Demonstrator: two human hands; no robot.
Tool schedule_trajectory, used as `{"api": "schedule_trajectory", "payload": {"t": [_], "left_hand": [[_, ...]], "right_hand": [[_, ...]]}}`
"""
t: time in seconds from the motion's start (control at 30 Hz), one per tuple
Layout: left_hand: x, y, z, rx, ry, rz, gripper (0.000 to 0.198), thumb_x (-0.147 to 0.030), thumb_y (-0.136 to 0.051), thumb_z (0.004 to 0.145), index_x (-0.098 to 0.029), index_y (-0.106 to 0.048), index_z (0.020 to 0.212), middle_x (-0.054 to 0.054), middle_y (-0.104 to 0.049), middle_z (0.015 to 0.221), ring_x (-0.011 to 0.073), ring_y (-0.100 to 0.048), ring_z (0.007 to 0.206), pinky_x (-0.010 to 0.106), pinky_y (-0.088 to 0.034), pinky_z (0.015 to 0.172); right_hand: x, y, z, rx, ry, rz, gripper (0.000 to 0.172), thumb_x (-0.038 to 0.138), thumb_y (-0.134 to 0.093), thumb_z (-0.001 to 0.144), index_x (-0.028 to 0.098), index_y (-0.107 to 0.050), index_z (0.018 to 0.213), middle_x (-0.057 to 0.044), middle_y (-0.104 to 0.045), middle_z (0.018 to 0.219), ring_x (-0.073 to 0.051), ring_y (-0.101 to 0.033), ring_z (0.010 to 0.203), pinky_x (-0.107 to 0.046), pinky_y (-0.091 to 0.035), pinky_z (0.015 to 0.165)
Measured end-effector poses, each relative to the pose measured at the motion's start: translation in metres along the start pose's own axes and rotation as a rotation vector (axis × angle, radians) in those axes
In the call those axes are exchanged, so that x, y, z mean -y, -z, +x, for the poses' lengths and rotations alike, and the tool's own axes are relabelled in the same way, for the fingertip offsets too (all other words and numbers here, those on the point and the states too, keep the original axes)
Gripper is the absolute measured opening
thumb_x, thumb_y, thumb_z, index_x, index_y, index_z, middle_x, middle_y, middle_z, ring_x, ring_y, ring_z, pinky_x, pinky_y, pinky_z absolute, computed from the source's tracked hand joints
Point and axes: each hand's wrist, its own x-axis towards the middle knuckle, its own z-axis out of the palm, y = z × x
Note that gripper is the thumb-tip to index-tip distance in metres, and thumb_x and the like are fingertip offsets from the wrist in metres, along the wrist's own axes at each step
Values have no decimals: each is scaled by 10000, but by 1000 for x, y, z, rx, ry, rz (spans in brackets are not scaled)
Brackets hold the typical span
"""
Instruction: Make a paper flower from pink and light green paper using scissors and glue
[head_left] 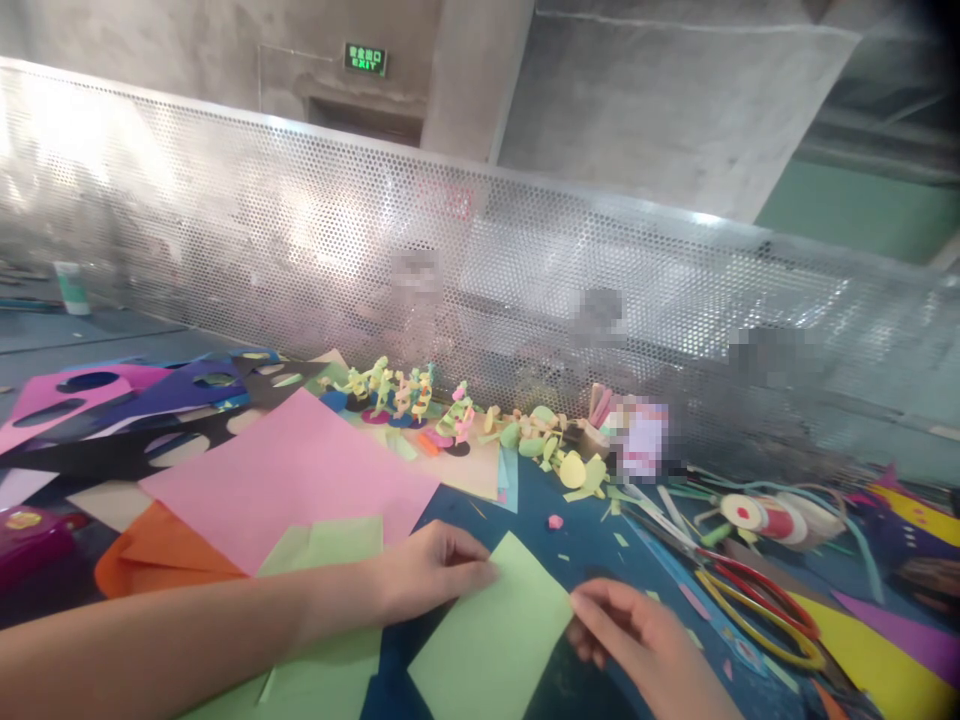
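A sheet of light green paper (491,640) is held up between my two hands, its top corner pointing away from me. My left hand (439,570) pinches its upper left edge between thumb and fingers. At the right corner, my right hand (626,630) grips the sheet with thumb and fingertips. More green paper (349,545) lies under my left forearm, beside a large pink sheet (300,475) and a folded orange sheet (169,555).
Scissors (765,610) with red and yellow handles lie at the right, near a spool (761,515). Small paper figures (420,390) and green cutouts (540,430) stand along the perforated metal panel (300,220). Sheets with round holes (82,385) lie at the left, near a magenta object (34,545).
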Motion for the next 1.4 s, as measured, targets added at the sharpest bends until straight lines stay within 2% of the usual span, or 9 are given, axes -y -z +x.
{"api": "schedule_trajectory", "payload": {"t": [0.2, 0.33, 0.57, 0.87, 1.0, 1.1, 1.2, 1.4], "left_hand": [[-1, 0, 0, 9, -9, -11, 359, -394, -465, 830, -163, -388, 566, -45, -297, 543, 85, -271, 507, 240, -204, 464], [-1, 0, 0, 5, 6, 2, 320, -383, -482, 820, -150, -466, 601, -36, -351, 553, 89, -314, 521, 230, -236, 477], [0, 0, 0, 8, 26, -36, 326, -422, -503, 803, -138, -538, 646, -28, -383, 564, 89, -320, 520, 227, -252, 480], [-6, 0, -2, 26, 12, -33, 319, -402, -543, 787, -140, -510, 608, -40, -357, 548, 80, -296, 513, 224, -228, 473], [-5, -1, -2, 21, 22, -62, 316, -399, -568, 774, -133, -531, 607, -42, -390, 535, 74, -323, 500, 210, -256, 471], [-1, -1, -2, 4, 50, -80, 294, -413, -569, 773, -128, -627, 726, -11, -523, 608, 92, -429, 537, 211, -332, 508], [0, -2, -1, -2, 80, -98, 326, -438, -561, 774, -140, -670, 850, 42, -651, 760, 146, -559, 645, 238, -411, 582], [-3, -3, 0, -4, 107, -110, 389, -486, -551, 770, -134, -668, 887, 74, -693, 867, 196, -622, 754, 253, -453, 618]], "right_hand": [[-4, 1, 1, -6, -17, -40, 372, 521, -605, 708, 151, -639, 693, -28, -649, 574, -132, -584, 525, -208, -439, 497], [-4, 2, 1, -5, -34, -91, 363, 508, -607, 708, 148, -630, 680, -29, -651, 576, -130, -582, 525, -205, -438, 496], [-3, 0, 0, 6, -42, -135, 265, 429, -643, 690, 168, -602, 662, -14, -647, 569, -136, -571, 522, -218, -427, 506], [-2, -2, -3, 1, -17, -205, 254, 415, -626, 713, 182, -565, 635, 0, -621, 550, -145, -562, 538, -228, -419, 537], [-2, -1, -3, 34, 8, -136, 311, 477, -561, 761, 175, -604, 703, -22, -646, 614, -150, -577, 567, -235, -439, 546], [1, 2, -1, 75, 27, -110, 340, 496, -538, 780, 171, -629, 739, -34, -656, 648, -156, -585, 590, -249, -457, 578], [5, 4, 0, 103, 28, -101, 353, 500, -534, 787, 170, -631, 709, -38, -645, 646, -164, -586, 611, -262, -466, 603], [7, 5, -4, 12, -79, 202, 382, 521, -534, 783, 155, -641, 779, -56, -655, 702, -177, -609, 662, -273, -476, 620]]}}
